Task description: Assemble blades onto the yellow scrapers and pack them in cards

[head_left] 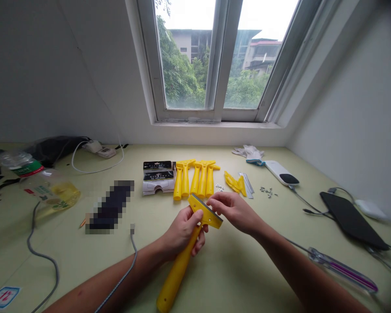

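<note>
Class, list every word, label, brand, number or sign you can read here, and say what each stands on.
"12", probably, on the blue-bordered sticker; its second digit is unclear.
Bottle: label print too blurred to read.
Black-and-white packaging: pale print too small to read.
Yellow scraper: no readable text.
</note>
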A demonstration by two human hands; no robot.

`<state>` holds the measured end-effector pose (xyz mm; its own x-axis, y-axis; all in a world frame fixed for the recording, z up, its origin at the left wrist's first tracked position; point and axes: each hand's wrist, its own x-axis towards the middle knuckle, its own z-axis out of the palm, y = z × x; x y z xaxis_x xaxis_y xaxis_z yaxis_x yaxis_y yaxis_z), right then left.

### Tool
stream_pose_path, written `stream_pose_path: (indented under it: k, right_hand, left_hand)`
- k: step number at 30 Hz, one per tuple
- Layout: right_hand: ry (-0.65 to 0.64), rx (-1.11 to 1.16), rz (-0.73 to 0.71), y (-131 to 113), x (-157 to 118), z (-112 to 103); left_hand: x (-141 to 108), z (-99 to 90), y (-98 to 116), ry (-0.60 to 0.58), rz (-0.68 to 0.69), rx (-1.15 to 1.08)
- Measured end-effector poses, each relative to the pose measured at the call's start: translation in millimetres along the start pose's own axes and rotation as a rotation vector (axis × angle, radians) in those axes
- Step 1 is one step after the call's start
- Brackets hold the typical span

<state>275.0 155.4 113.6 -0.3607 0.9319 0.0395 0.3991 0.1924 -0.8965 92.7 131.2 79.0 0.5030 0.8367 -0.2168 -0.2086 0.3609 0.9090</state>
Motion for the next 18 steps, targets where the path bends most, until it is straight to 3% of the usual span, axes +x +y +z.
stream_pose_path:
  k: [3, 6, 11, 15, 18]
  right_hand:
    - [0.06, -0.162, -0.04, 3.6, 2.2, -11.6]
    - [0.086, -0.411, 0.02, 13.8, -3.0, -43.6]
    - [0.027, -0.668, 0.203, 35.2, -50.3, -103.0]
    - [-0.053, -0.673, 0.3, 52.1, -88.8, -109.4]
    - [-0.049, -0.694, 0.301, 68.4, -97.6, -109.6]
  left_hand:
    - [1.4, -2.0, 1.0, 0.047, -0.013, 0.002]
    - [5.2, -7.5, 0.9, 0.079, -0.01, -0.004]
    - [10.0, -14.1, 0.8, 0.148, 0.017, -0.025]
    - [10.1, -14.2, 2.7, 0.132, 0.025, -0.049]
    - [9.9, -14.3, 4.0, 0.146, 0.031, -0.061]
